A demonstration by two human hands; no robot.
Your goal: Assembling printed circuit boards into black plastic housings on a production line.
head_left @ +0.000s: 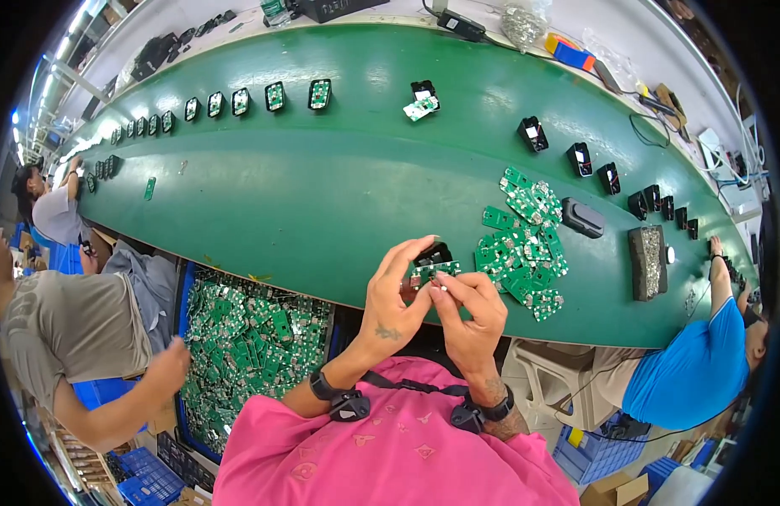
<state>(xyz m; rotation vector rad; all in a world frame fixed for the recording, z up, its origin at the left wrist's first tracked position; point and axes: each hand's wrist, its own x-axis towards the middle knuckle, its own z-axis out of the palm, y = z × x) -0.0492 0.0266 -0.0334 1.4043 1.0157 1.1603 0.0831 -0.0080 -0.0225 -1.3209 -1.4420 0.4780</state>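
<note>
My left hand (pixel 388 299) is closed around a small black plastic housing (pixel 437 252) near the front edge of the green bench. A green circuit board (pixel 424 271) sits at the near side of this housing, partly covered by my fingers. Thumb and forefinger of my right hand (pixel 473 319) pinch at the board, where a tiny white part (pixel 443 287) shows between the fingertips. Its kind is too small to make out. Just right of my hands lies a loose heap of green circuit boards (pixel 525 244), with a closed dark grey case (pixel 582 218) beside it.
Black housings with boards (pixel 319 94) line the bench's far left; one housing (pixel 422 91) has a board leaning out. More black housings (pixel 580 158) curve along the right, near a dark block (pixel 647 263). A blue-edged crate of boards (pixel 255 337) stands lower left. Co-workers (pixel 78 337) sit on both sides.
</note>
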